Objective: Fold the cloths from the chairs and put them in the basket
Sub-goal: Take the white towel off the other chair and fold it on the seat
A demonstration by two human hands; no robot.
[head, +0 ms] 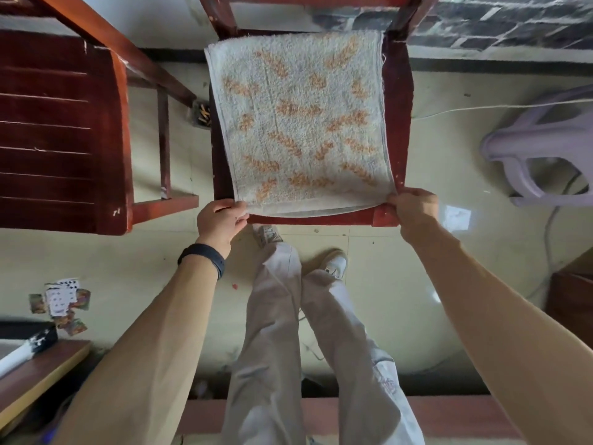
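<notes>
Fingers point(238, 216) of the left hand point(219, 221) pinch the towel point(301, 123) at its near corner, about 7 o'clock on the seat. The right hand point(414, 208) is curled round the corner at 5 o'clock. Both grips are closed on cloth.

The towel lies spread flat over the seat of the wooden chair point(398, 123), its far edge at 12 o'clock against the back posts. It is looped terry, off-white with orange wheat-ear motifs and narrow hemmed borders, and a loose thread hangs at 1 o'clock. A second layer shows under the near edge, so it seems already doubled.

It should be light, limp and shapeless once lifted, neither slippery nor fragile. The pile gives a sure hold. The corners are the right place to take it, kept level so the edges meet.

The chair is hard, dark red varnished wood with chipped edges. A second chair point(64, 123) with a slatted seat stands at 9 o'clock, and a smooth lilac plastic stool point(545, 139) at 3 o'clock. No basket is in view.
</notes>
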